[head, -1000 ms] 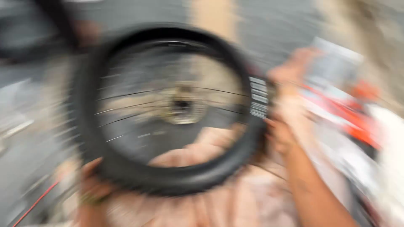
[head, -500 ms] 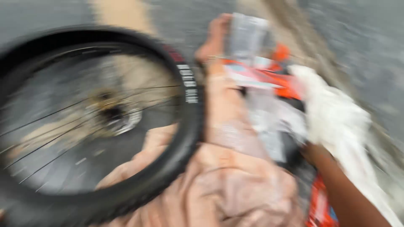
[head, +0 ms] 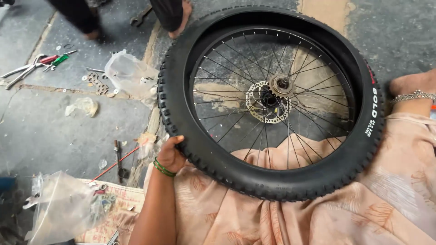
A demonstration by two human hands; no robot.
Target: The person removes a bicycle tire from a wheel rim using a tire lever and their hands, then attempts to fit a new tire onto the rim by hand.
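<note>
1. Steadying is judged to be the step in hand: the bicycle wheel [head: 272, 181] is propped at a tilt, with its lower edge rested on the peach cloth [head: 363, 208] over the person's lap and its upper edge out over the concrete floor [head: 54, 127].
2. The left hand [head: 171, 154] is placed on the knobbly tyre at its lower left. The fingers [head: 179, 138] are curled narrowly over the tread and are holding it; green bangles [head: 162, 168] are worn on that wrist.
3. The right hand is not shown. A bare limb with a silver chain [head: 415, 96] is seen just beside the right edge of the tyre; it appears to be an ankle, though this cannot be confirmed.
4. The hub [head: 281, 84] and the brake disc [head: 262, 102] are faced towards the camera, and the spokes appear intact.
5. Support is given by one hand and the lap only. Any turning or lifting is judged to call for a second grip on the opposite side, so that the wheel is not tipped.
6. Loose items are to be noted on the floor: a clear plastic bag [head: 129, 72], pliers [head: 27, 68], a screwdriver [head: 119, 159] and a second bag [head: 68, 208] holding small parts. Another person's foot [head: 175, 20] is seen beyond the wheel.
</note>
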